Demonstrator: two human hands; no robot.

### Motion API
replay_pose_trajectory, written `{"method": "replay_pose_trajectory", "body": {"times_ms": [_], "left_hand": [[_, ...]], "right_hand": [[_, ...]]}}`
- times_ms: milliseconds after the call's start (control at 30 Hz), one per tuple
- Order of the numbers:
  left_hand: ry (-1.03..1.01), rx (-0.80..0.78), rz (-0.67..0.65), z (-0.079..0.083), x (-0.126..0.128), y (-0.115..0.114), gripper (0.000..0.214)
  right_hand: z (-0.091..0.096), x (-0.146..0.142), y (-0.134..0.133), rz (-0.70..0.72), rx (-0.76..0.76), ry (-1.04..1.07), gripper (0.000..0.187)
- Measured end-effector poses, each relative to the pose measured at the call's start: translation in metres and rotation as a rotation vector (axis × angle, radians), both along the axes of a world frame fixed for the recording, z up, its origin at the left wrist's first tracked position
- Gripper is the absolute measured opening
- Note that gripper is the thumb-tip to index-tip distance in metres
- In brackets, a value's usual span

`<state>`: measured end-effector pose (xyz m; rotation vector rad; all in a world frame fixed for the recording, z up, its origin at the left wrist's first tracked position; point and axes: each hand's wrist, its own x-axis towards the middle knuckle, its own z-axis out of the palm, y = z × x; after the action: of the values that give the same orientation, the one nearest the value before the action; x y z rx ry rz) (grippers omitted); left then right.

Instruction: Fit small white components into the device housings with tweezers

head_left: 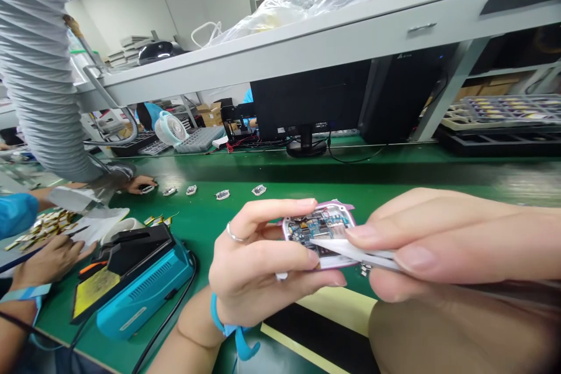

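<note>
My left hand point(258, 257) is closed around a small pink device casing point(319, 228) with an exposed circuit board, held above the green bench. A ring sits on one finger and a blue strap point(228, 327) circles the wrist. My right hand point(442, 245) comes in from the right and pinches metal tweezers point(372, 256). Their tips hold a small white strip point(328, 244) against the board.
A teal soldering station point(140, 292) with a yellow sponge stands at lower left. Several small casings point(222, 194) lie in a row on the green mat point(394, 187). A co-worker's hands point(52, 257) work at the left under a ribbed extraction hose point(39, 70). A monitor point(307, 105) and trays point(504, 111) stand behind.
</note>
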<state>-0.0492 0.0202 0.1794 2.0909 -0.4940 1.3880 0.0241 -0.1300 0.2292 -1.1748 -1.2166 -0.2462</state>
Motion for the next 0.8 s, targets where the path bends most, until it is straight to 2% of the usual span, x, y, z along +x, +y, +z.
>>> {"method": "replay_pose_trajectory", "body": {"times_ms": [100, 200, 400, 533, 667, 800], "left_hand": [[-0.002, -0.011, -0.007, 0.001, 0.000, 0.002, 0.016], [-0.005, -0.058, -0.010, 0.001, 0.000, 0.001, 0.018], [0.019, -0.095, -0.088, 0.001, 0.001, 0.000, 0.018], [-0.027, -0.079, -0.136, 0.000, 0.003, 0.000, 0.018], [-0.041, -0.054, -0.125, 0.001, 0.003, -0.001, 0.012], [-0.038, -0.052, -0.116, 0.002, 0.002, 0.001, 0.011]], "right_hand": [[-0.003, 0.006, 0.004, 0.073, 0.065, -0.055, 0.020], [-0.007, 0.011, 0.008, 0.108, 0.059, -0.037, 0.020], [-0.011, 0.014, 0.009, 0.078, 0.106, -0.006, 0.024], [-0.008, 0.013, 0.010, 0.070, 0.061, -0.038, 0.024], [-0.008, 0.009, 0.009, -0.014, 0.041, -0.096, 0.025], [-0.006, 0.006, 0.007, -0.023, 0.047, -0.037, 0.026]]}}
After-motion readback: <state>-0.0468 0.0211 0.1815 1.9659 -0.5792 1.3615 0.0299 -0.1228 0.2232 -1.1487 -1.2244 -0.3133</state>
